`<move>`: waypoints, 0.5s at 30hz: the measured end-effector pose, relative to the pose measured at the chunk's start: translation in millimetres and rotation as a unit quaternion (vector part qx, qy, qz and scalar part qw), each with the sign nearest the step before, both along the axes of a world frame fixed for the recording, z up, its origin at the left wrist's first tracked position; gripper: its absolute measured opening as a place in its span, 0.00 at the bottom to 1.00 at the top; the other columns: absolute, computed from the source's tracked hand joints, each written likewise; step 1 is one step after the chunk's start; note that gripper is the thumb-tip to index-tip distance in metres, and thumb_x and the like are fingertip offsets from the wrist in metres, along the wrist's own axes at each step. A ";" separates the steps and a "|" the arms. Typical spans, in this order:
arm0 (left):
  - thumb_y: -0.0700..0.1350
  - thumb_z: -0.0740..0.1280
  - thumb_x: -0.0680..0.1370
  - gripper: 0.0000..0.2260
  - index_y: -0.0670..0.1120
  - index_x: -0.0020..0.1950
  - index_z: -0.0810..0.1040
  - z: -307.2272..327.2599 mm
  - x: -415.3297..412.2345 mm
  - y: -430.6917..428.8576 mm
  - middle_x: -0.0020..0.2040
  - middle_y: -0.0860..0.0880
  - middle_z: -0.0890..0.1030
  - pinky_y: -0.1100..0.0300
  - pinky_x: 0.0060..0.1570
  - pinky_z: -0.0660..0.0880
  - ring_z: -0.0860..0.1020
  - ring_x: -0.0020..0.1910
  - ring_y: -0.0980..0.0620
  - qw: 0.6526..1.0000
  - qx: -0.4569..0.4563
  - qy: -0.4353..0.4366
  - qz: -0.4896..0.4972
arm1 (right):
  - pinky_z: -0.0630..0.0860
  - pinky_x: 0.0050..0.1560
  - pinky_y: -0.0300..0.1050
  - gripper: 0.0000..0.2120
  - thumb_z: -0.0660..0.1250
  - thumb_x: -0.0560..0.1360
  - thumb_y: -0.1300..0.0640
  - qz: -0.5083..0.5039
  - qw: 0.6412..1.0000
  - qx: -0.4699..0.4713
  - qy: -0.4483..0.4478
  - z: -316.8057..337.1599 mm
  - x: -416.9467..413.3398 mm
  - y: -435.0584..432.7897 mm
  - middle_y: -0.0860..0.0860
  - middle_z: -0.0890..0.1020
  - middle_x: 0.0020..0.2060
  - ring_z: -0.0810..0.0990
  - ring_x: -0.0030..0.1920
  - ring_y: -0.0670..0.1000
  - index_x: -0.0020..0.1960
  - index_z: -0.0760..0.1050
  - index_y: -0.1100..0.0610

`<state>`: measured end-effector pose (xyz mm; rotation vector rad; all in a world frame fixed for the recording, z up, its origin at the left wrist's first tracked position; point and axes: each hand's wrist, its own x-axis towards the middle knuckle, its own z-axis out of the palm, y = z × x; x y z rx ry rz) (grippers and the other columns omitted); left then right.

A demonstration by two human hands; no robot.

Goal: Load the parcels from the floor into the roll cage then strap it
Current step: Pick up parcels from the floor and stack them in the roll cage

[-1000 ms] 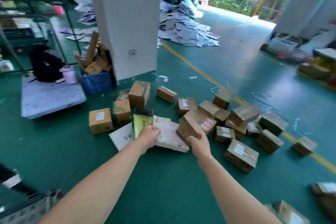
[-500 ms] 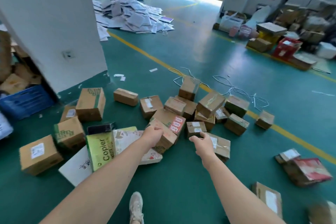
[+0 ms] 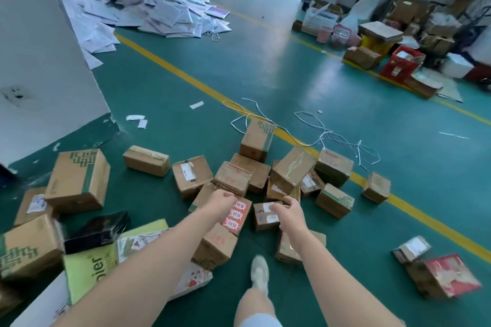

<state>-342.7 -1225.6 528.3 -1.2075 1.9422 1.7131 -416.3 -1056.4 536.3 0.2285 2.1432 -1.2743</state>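
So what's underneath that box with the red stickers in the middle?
The red-sticker box lies partly on a brown carton with red writing. The left hand and forearm cover its left side, so whatever lies beneath there cannot be seen.

Many brown cardboard parcels [image 3: 292, 170] lie in a messy heap on the green floor [image 3: 292, 74], some flat and some tipped over, with a long box with red stickers [image 3: 236, 216] in front, a small box with a white label [image 3: 265, 216] just beside it, and a big box with green print [image 3: 77, 180] off to the left.
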 end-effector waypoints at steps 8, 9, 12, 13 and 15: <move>0.41 0.62 0.81 0.14 0.44 0.66 0.74 -68.6 -148.9 -36.0 0.60 0.44 0.78 0.54 0.57 0.75 0.77 0.57 0.45 0.978 0.038 -0.022 0.204 | 0.73 0.50 0.43 0.32 0.68 0.78 0.55 0.195 0.979 0.064 -0.012 -56.4 -198.3 -75.6 0.55 0.71 0.70 0.74 0.54 0.49 0.78 0.58 0.54; 0.40 0.62 0.80 0.13 0.44 0.65 0.75 -78.0 -160.8 -35.6 0.60 0.44 0.78 0.55 0.56 0.74 0.77 0.57 0.46 0.971 0.045 -0.034 0.231 | 0.73 0.45 0.40 0.32 0.68 0.78 0.56 0.224 0.972 0.076 -0.019 -64.5 -219.5 -83.7 0.55 0.71 0.70 0.75 0.51 0.48 0.78 0.58 0.54; 0.42 0.62 0.80 0.12 0.46 0.63 0.75 -104.6 -183.5 -33.0 0.58 0.46 0.79 0.52 0.60 0.75 0.77 0.57 0.47 0.950 0.076 -0.061 0.295 | 0.72 0.38 0.37 0.31 0.67 0.79 0.57 0.288 0.951 0.104 -0.046 -94.4 -268.1 -106.6 0.56 0.71 0.69 0.76 0.50 0.49 0.78 0.58 0.55; 0.43 0.62 0.80 0.11 0.48 0.62 0.75 -116.1 -187.9 -32.1 0.58 0.47 0.79 0.52 0.61 0.75 0.77 0.57 0.48 0.943 0.084 -0.067 0.314 | 0.74 0.42 0.40 0.31 0.68 0.79 0.57 0.308 0.943 0.114 -0.051 -106.9 -279.2 -114.4 0.56 0.72 0.68 0.76 0.53 0.50 0.78 0.59 0.55; 0.44 0.62 0.80 0.08 0.51 0.58 0.76 -145.9 -193.2 -30.0 0.57 0.49 0.79 0.52 0.61 0.75 0.77 0.57 0.49 0.928 0.096 -0.084 0.350 | 0.77 0.54 0.46 0.31 0.68 0.78 0.56 0.344 0.927 0.137 -0.065 -135.6 -294.4 -128.2 0.55 0.72 0.68 0.75 0.57 0.51 0.78 0.60 0.54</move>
